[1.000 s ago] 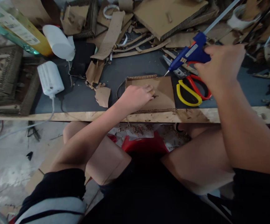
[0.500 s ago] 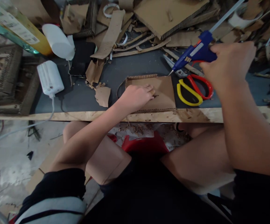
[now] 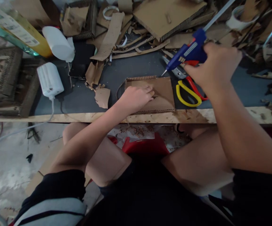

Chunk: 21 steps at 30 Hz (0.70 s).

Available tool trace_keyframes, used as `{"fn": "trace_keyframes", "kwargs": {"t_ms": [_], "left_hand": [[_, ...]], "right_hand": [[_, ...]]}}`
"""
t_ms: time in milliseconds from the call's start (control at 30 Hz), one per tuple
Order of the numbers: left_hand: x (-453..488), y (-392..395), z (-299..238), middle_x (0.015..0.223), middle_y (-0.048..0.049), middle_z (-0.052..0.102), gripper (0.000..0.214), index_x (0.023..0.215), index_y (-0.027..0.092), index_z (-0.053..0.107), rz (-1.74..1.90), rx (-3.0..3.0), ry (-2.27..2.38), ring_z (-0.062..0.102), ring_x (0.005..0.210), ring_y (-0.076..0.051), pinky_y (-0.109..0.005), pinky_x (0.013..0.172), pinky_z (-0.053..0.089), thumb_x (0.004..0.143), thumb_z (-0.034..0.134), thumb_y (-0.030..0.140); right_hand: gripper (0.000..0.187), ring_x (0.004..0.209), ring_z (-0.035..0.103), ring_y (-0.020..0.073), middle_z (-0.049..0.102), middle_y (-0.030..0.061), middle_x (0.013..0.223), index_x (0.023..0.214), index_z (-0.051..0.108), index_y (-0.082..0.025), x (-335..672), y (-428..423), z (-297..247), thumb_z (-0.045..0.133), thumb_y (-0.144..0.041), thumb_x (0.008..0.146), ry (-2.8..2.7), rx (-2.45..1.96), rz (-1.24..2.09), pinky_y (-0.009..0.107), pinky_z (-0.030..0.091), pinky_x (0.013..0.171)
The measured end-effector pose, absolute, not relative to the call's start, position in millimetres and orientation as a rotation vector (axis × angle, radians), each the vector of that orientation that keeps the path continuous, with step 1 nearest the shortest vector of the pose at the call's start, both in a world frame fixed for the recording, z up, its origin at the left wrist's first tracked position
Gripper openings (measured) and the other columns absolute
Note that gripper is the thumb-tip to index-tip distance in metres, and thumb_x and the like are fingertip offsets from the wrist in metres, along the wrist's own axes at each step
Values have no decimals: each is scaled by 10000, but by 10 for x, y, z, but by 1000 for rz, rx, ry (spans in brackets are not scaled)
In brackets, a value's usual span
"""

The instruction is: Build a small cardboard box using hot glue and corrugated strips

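My right hand (image 3: pixel 220 64) is closed round a blue hot glue gun (image 3: pixel 187 54), with a long glue stick standing out of its back. The gun's nozzle points down at the far edge of a flat cardboard piece (image 3: pixel 164 89), near its right half. A ridged cardboard strip (image 3: pixel 140 78) stands along the left part of that edge. On the cardboard lies my left hand (image 3: pixel 138 98), its fingers together and bent, pressing it to the table. Scissors (image 3: pixel 189 94) with one yellow and one red handle lie right of the cardboard, partly hidden by the glue gun and right hand.
Cardboard scraps (image 3: pixel 109 37) and a thick cardboard panel (image 3: pixel 166 18) crowd the table's back. At left are a white power adapter (image 3: pixel 50 80) with a cable, a white bottle (image 3: pixel 58 43), a black phone-like object (image 3: pixel 82 59) and stacked cardboard frames (image 3: pixel 1 75). The wooden table edge (image 3: pixel 98 117) runs in front.
My right hand has carried the glue gun leftward, so the nozzle has gone from the cardboard's far right corner toward the end of the ridged strip. My left hand stays put.
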<state>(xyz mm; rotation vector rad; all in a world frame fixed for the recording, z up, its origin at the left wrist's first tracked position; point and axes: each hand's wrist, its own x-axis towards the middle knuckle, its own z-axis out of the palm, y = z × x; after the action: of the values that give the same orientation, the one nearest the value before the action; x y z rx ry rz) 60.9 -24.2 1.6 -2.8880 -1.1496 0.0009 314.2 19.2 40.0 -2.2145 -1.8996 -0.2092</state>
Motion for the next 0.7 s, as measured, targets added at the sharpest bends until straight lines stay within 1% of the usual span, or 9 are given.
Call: {"fn": "trace_keyframes", "kwargs": {"t_ms": [100, 200, 267, 367, 433, 500, 600, 700], "left_hand": [[603, -246, 23, 1489, -196, 741, 341, 1403, 84, 778, -16, -2894, -1148, 755, 1380, -326, -426, 1038, 687, 1174, 548, 189], [602, -249, 34, 1488, -180, 747, 330, 1397, 102, 785, -11, -2887, -1156, 756, 1378, -314, -397, 1031, 685, 1172, 564, 195], [604, -247, 33, 1493, -173, 748, 326, 1400, 116, 788, -6, -2889, -1162, 756, 1381, -303, -376, 1022, 683, 1168, 574, 196], [596, -242, 14, 1492, -187, 744, 337, 1416, 102, 776, -33, -2896, -1157, 757, 1381, -304, -386, 1008, 687, 1166, 570, 194], [584, -241, 0, 1495, -191, 741, 347, 1421, 91, 770, -37, -2892, -1134, 758, 1379, -302, -390, 1017, 681, 1172, 552, 195], [571, -242, -8, 1503, -183, 739, 356, 1427, 96, 766, -28, -2882, -1111, 756, 1382, -292, -383, 1031, 669, 1182, 529, 200], [566, -245, -4, 1506, -172, 740, 355, 1428, 120, 770, -27, -2873, -1117, 756, 1384, -289, -388, 1035, 667, 1182, 530, 205], [574, -246, 4, 1498, -170, 745, 349, 1437, 122, 764, -30, -2872, -1129, 758, 1380, -287, -385, 1033, 668, 1176, 545, 200]], "right_hand": [[445, 1260, 707, 445, 773, 224, 1313, 1297, 756, -170, 3090, 233, 345, 734, -435, 940, -1981, -2228, -145, 561, 502, 1036], [434, 1287, 699, 436, 775, 216, 1331, 1324, 761, -163, 3061, 241, 342, 714, -386, 955, -1984, -2245, -159, 534, 503, 1038], [425, 1265, 709, 426, 789, 207, 1299, 1323, 776, -160, 3050, 235, 353, 712, -357, 952, -1977, -2271, -194, 512, 510, 1018], [423, 1198, 726, 402, 798, 206, 1259, 1330, 786, -164, 3041, 230, 362, 691, -384, 981, -2011, -2289, -201, 472, 513, 961], [416, 1170, 731, 390, 801, 201, 1253, 1335, 783, -162, 3042, 234, 363, 689, -362, 982, -2035, -2300, -216, 449, 506, 934], [385, 1148, 732, 383, 807, 183, 1243, 1301, 787, -178, 3051, 240, 364, 697, -342, 964, -2029, -2303, -217, 436, 501, 921], [313, 1125, 730, 385, 811, 165, 1210, 1205, 790, -214, 3068, 247, 367, 696, -373, 952, -2011, -2276, -167, 443, 510, 923], [310, 1169, 735, 399, 805, 189, 1229, 1215, 782, -191, 3071, 243, 371, 699, -328, 949, -2017, -2281, -198, 464, 529, 957]]}}
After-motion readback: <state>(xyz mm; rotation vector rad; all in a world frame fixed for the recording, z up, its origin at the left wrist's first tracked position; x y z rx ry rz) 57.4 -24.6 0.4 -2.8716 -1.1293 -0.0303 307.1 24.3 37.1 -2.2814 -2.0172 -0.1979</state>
